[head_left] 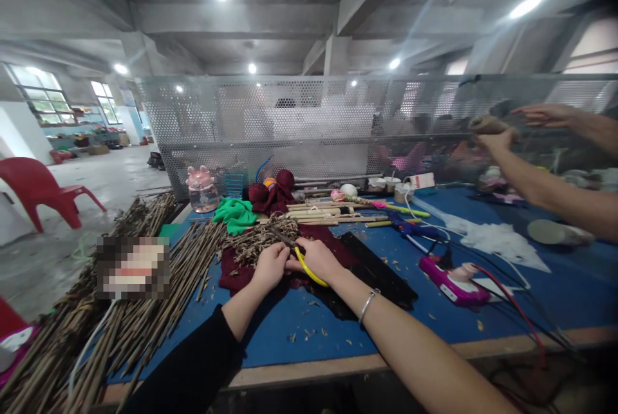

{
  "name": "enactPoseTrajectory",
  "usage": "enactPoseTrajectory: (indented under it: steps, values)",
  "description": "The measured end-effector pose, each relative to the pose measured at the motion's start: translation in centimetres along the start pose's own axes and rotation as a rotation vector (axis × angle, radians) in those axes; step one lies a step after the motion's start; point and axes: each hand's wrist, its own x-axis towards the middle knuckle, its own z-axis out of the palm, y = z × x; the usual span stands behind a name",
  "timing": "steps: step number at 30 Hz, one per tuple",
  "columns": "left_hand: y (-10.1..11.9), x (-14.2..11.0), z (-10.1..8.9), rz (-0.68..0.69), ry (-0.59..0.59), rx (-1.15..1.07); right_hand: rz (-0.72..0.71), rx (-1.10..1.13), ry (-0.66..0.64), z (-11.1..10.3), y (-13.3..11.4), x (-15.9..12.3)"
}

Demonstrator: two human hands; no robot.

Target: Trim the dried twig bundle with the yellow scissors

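Note:
My right hand (316, 263) is closed round yellow-handled shears (309, 271). Their dark blades point up and to the left, over a heap of short dried twigs (258, 238). Close beside it, my left hand (271, 264) is pinched shut at the heap's near edge; whatever its fingers hold is hidden. Under the heap and both hands lies a dark red cloth (232, 275). A bundle of long thin brown stalks (159, 298) spreads over the table to the left of my hands.
A pink power strip (454, 282) with cables sits at right, near a blue glue gun (415, 227). Green cloth (235, 216) and a pink-lidded bottle (201, 190) stand behind. At far right another person's hands (497, 134) hold a brownish roll. A mesh partition (217, 118) bounds the table's back.

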Motion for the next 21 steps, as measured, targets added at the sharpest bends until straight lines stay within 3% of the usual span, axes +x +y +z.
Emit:
enactPoseTrajectory:
  steps: [14,17,21]
  values:
    - [-0.04,0.06,-0.34,0.056,0.076,0.174,-0.100,-0.084,0.062,0.99,0.34,-0.08]
    - [0.06,0.03,-0.07,0.035,0.086,0.078,-0.092,-0.031,0.049,0.83,0.27,-0.05]
    - [0.23,0.01,0.31,-0.106,0.072,-0.181,-0.069,0.038,0.045,0.41,0.10,0.09]
